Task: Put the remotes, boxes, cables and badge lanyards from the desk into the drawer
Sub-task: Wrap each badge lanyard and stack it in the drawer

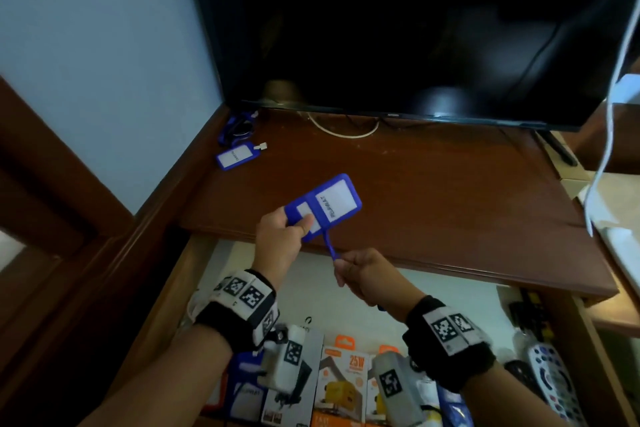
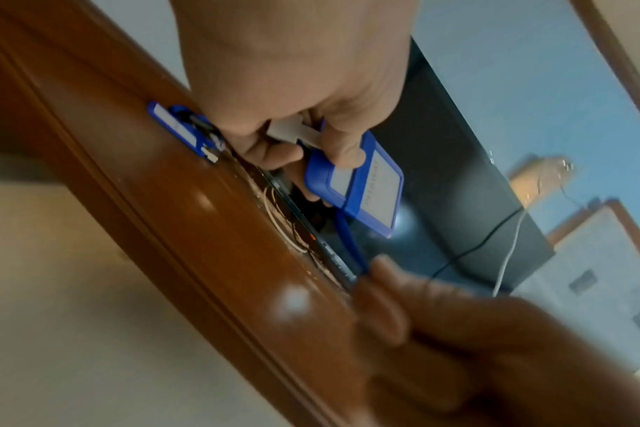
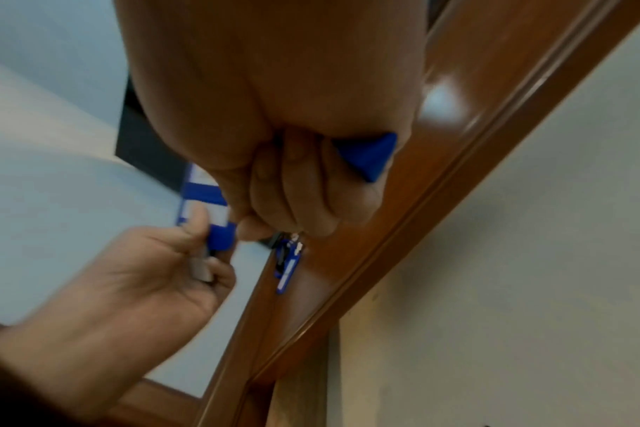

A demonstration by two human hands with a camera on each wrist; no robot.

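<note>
A blue badge holder (image 1: 325,205) with a white card hangs above the desk's front edge, pinched at its near end by my left hand (image 1: 284,234). Its blue lanyard strap (image 1: 329,246) runs down to my right hand (image 1: 360,272), whose fingers are curled round it. In the left wrist view the thumb lies on the badge holder (image 2: 358,185) and the strap (image 2: 349,239) leads to the right hand (image 2: 420,312). The right wrist view shows a fold of strap (image 3: 369,156) in the fist. A second blue badge with lanyard (image 1: 235,156) lies at the desk's back left corner.
The wooden desk (image 1: 415,191) carries a dark TV (image 1: 398,28) with a white cable (image 1: 343,132) under it. Below my wrists the open drawer (image 1: 346,305) holds charger boxes (image 1: 343,385), another blue badge (image 1: 246,385) and a remote (image 1: 550,378). A white cord (image 1: 609,114) hangs at the right.
</note>
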